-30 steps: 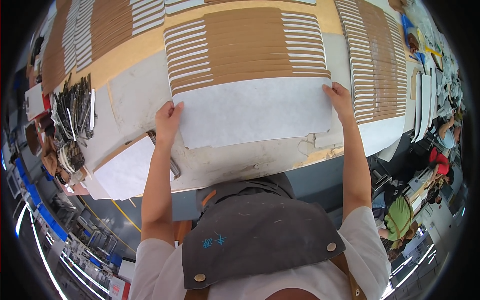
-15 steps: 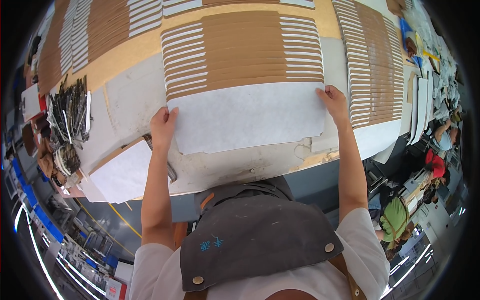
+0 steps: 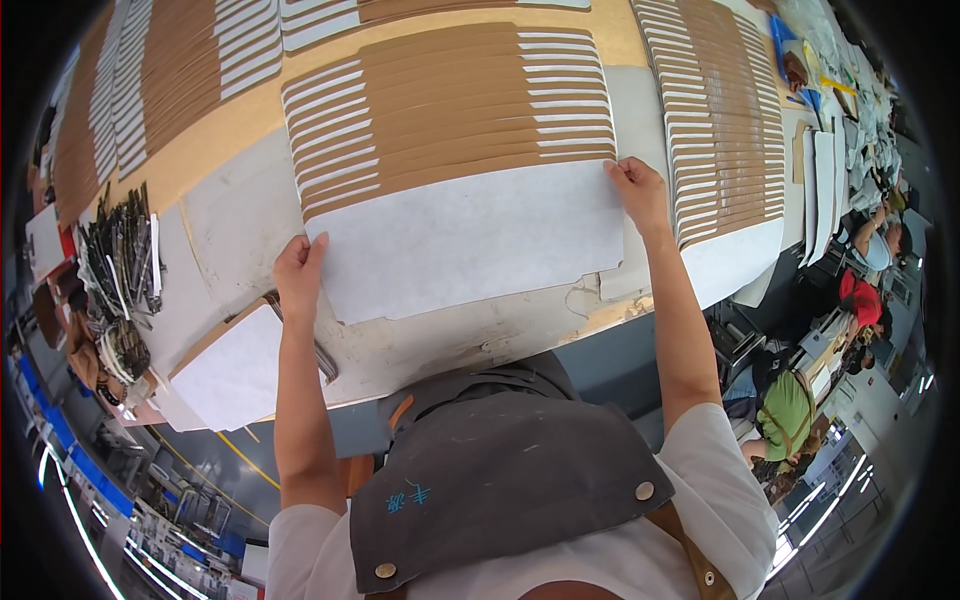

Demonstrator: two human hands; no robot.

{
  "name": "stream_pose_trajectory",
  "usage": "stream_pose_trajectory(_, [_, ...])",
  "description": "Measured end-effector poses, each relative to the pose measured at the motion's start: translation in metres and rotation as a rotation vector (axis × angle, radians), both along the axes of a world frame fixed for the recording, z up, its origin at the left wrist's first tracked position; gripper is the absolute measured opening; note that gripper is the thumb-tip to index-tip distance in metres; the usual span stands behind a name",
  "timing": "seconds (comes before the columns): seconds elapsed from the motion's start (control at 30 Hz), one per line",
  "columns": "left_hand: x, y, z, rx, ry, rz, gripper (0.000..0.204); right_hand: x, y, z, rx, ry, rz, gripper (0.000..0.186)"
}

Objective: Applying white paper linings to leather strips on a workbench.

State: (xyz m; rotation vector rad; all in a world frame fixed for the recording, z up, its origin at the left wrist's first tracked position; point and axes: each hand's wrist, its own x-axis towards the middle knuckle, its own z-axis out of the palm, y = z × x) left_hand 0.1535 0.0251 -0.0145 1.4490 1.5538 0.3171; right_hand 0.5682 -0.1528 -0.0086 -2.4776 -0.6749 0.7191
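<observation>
A fanned stack of brown boards [image 3: 450, 100] with white strips at both sides lies on the table in front of me, its nearest end a broad white sheet [image 3: 460, 240]. My left hand [image 3: 300, 265] is closed on the sheet's left edge, thumb on top. My right hand [image 3: 630, 185] pinches the right edge near the sheet's upper corner. A second fanned stack [image 3: 725, 120] lies just right of my right hand. Left of my left hand, a smaller white-topped pile [image 3: 225, 370] sits at the table edge.
More fanned boards [image 3: 170, 60] cover the back of the table [image 3: 240, 200]. Dark strips [image 3: 125, 250] are heaped at the left, loose white boards [image 3: 820, 190] at the right. Co-workers [image 3: 785, 415] are at the far right, along with heaped pale material [image 3: 870, 150].
The stack and both my hands have shifted left in the view and tilted slightly, left side lower, along with the whole table. Both hands keep their grip.
</observation>
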Motion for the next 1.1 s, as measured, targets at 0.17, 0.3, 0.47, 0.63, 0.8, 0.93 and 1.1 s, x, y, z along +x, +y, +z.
stream_pose_trajectory(0.17, [0.01, 0.0, 0.01, 0.045, 0.089, -0.009, 0.03, 0.003, -0.002, -0.011, -0.002, -0.109, 0.028, 0.027])
stream_pose_trajectory(0.3, [0.01, 0.001, 0.009, -0.015, 0.085, -0.023, 0.029, 0.013, -0.008, -0.02, 0.034, -0.031, 0.036, 0.026])
stream_pose_trajectory(0.47, [0.01, 0.003, 0.008, -0.119, -0.017, 0.007, 0.027, 0.005, 0.0, -0.003, -0.004, 0.032, -0.035, 0.026])
stream_pose_trajectory(0.63, [0.007, 0.008, 0.005, -0.143, 0.012, -0.021, 0.027, 0.001, 0.006, 0.006, -0.049, 0.044, -0.051, 0.027])
stream_pose_trajectory(0.8, [0.005, 0.009, 0.001, -0.069, 0.069, -0.044, 0.028, -0.002, 0.007, 0.007, -0.077, -0.111, 0.091, 0.026])
stream_pose_trajectory(0.93, [0.017, 0.013, 0.016, 0.098, 0.349, -0.185, 0.022, -0.014, 0.011, 0.012, -0.119, -0.384, 0.208, 0.024])
stream_pose_trajectory(1.1, [0.037, 0.02, 0.019, 0.671, 0.11, -0.397, 0.028, -0.043, 0.028, 0.013, 0.266, -0.514, 0.51, 0.031])
